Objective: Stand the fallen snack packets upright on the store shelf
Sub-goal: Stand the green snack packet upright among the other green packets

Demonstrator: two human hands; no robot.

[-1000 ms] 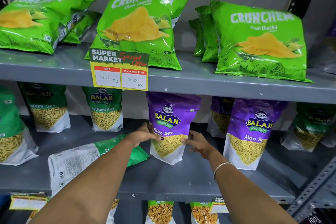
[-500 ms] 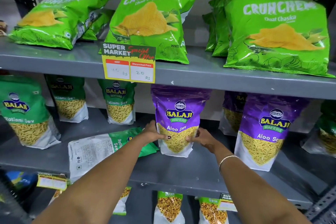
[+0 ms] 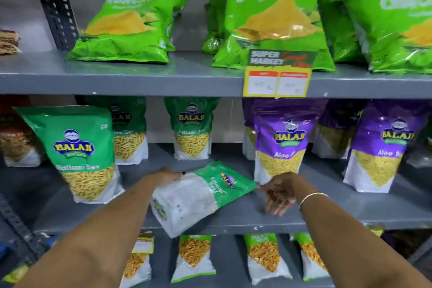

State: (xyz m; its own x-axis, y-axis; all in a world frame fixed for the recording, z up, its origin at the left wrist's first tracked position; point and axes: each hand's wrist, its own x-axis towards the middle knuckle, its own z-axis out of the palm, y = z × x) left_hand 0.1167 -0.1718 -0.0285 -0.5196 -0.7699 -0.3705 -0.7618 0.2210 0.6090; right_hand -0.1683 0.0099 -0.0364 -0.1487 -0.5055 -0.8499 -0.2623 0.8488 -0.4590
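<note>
Your left hand (image 3: 168,174) gripped the fallen Ratlami Sev packet (image 3: 201,196) at its far edge, your right hand (image 3: 279,190) hovered open beside it, 1 purple Aloo Sev packet (image 3: 284,142) upright behind.

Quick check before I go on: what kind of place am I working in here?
Most likely a supermarket snack aisle: grey metal shelves stocked with Balaji packets, and a "Super Market" price tag clipped to the upper shelf edge.

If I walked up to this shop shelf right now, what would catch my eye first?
Most likely the one fallen green Ratlami Sev packet, lying back-side up on the middle shelf while its neighbours stand upright. The person's left hand touches its upper left edge, and the right hand hovers open by its top corner. Above, big bright green Crunchem bags fill the top shelf, with a yellow price tag clipped on its edge.
</note>
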